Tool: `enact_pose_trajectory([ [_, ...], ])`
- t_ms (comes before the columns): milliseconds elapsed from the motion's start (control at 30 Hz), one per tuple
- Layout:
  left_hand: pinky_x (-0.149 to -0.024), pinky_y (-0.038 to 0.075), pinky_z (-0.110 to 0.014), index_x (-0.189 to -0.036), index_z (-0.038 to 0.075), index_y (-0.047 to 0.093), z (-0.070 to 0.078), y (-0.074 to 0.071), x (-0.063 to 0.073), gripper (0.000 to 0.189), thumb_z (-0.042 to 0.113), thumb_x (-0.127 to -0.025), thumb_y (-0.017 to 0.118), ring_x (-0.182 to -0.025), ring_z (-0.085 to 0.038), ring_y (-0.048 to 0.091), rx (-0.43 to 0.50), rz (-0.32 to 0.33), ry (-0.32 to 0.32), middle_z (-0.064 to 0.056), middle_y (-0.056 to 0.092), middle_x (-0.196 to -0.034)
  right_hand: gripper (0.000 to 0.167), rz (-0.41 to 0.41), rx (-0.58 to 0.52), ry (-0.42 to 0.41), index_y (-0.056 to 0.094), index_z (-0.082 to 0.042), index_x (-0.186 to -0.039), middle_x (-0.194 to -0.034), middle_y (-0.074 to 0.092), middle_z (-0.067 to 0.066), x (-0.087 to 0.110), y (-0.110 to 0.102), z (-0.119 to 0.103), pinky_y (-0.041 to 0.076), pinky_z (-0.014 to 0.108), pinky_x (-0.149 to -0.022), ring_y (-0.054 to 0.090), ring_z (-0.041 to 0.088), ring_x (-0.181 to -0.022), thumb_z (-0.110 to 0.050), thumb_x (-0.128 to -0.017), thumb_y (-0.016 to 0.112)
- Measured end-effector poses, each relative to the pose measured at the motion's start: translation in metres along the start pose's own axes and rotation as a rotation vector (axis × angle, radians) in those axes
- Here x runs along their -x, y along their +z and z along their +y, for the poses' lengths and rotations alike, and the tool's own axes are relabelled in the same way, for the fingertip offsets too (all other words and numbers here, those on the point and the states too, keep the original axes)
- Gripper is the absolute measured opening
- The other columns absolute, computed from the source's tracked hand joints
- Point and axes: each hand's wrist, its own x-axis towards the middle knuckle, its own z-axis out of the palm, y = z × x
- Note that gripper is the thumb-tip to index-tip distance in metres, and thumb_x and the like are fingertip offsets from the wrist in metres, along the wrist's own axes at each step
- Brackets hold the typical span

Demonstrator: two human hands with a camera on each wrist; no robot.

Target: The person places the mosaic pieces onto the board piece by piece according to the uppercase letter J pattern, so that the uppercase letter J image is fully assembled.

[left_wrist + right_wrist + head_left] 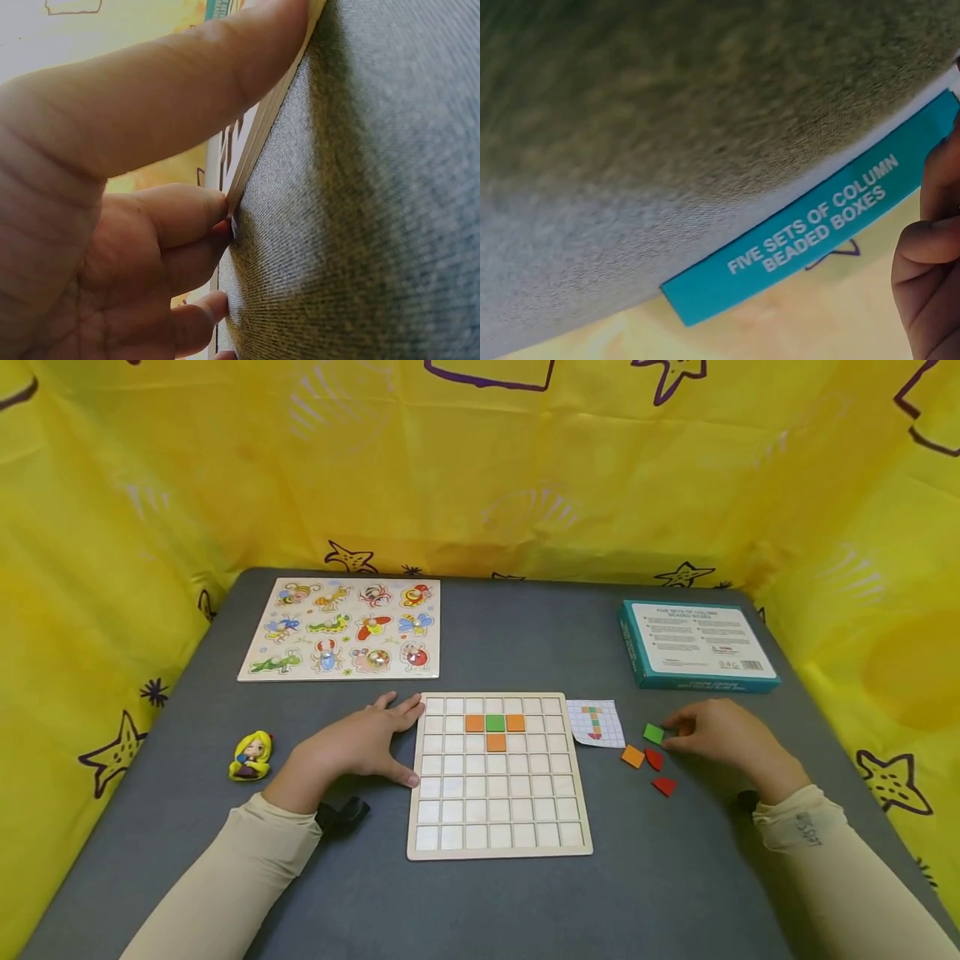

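Note:
A wooden grid board (pixel 446 853) lies before me. On it, three orange square tiles (pixel 496 742) and one green square tile (pixel 495 722) form a small T near the top. My left hand (pixel 367 739) rests at the board's left edge, fingertips at the upper corner and thumb lower down. In the left wrist view, the thumb and fingers of this hand (pixel 127 217) touch the board's side (pixel 259 139). Right of the board, my right hand (pixel 716 739) pinches a loose green square tile (pixel 653 733) by its right corner. Only curled fingers (pixel 930 262) show in the right wrist view.
Beside the board lies a paper pattern card (pixel 596 723). A loose orange tile (pixel 632 756) and two red pieces (pixel 664 786) lie near the right hand. An insect puzzle (pixel 339 631), a teal box (pixel 701 643) and a doll figure (pixel 251 756) also sit on the table (pixel 517 910).

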Motion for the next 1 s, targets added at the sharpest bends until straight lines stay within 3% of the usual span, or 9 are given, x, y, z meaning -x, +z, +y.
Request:
enact_pose_trajectory([
  [200,-0.104,0.021,-0.069,-0.158,0.017,0.019,-0.001,0.0,0.0,0.116,0.058,-0.069,0.082,-0.142,-0.051,0.007,0.01,-0.004,-0.012,-0.005,0.014,-0.163,0.036,0.009,-0.003,-0.001,0.076,-0.007,-0.1,-0.073,0.063,-0.008,-0.001,0.003,-0.007,0.045,0.032,-0.061,0.052,0.013,-0.066,-0.036,-0.079,0.082],
  [400,-0.105,0.02,-0.069,-0.158,0.017,0.019,-0.001,0.0,0.0,0.116,0.058,-0.07,0.081,-0.143,-0.049,0.005,0.012,-0.013,-0.005,-0.004,0.013,-0.163,0.026,0.022,0.026,-0.026,0.077,-0.008,-0.096,-0.075,0.065,-0.008,-0.001,0.002,-0.012,0.045,0.033,-0.062,0.052,0.013,-0.066,-0.029,-0.081,0.08],
  [567,-0.105,0.021,-0.068,-0.158,0.017,0.019,-0.001,0.0,0.0,0.117,0.058,-0.069,0.082,-0.143,-0.049,0.006,0.009,-0.009,-0.004,-0.004,0.013,-0.163,0.027,0.062,0.071,-0.061,0.078,-0.01,-0.098,-0.071,0.064,-0.011,-0.004,0.002,-0.034,0.043,0.031,-0.056,0.05,0.01,-0.06,-0.031,-0.081,0.08],
  [633,-0.105,0.021,-0.068,-0.158,0.017,0.018,-0.001,0.0,0.0,0.117,0.058,-0.069,0.082,-0.143,-0.049,0.006,0.008,-0.009,-0.006,-0.003,0.012,-0.163,0.027,0.092,0.105,-0.108,0.079,-0.012,-0.098,-0.069,0.061,-0.013,-0.008,0.006,-0.052,0.041,0.03,-0.054,0.048,0.009,-0.059,-0.032,-0.081,0.08],
  [767,-0.105,0.022,-0.068,-0.158,0.018,0.017,0.0,0.0,0.0,0.117,0.057,-0.069,0.083,-0.143,-0.048,0.006,0.003,-0.009,-0.007,-0.002,0.011,-0.163,0.023,0.154,0.172,-0.283,0.079,-0.016,-0.094,-0.068,0.055,-0.014,-0.019,0.021,-0.096,0.039,0.027,-0.052,0.046,0.005,-0.059,-0.033,-0.079,0.081],
  [1000,-0.105,0.022,-0.068,-0.158,0.016,0.018,0.002,-0.002,0.0,0.116,0.056,-0.07,0.083,-0.143,-0.049,0.006,-0.005,-0.004,-0.003,-0.004,0.012,-0.163,0.011,0.117,0.177,-0.528,0.076,-0.022,-0.086,-0.066,0.051,-0.014,-0.041,0.051,-0.166,0.039,0.025,-0.053,0.045,0.004,-0.06,-0.027,-0.076,0.079],
])
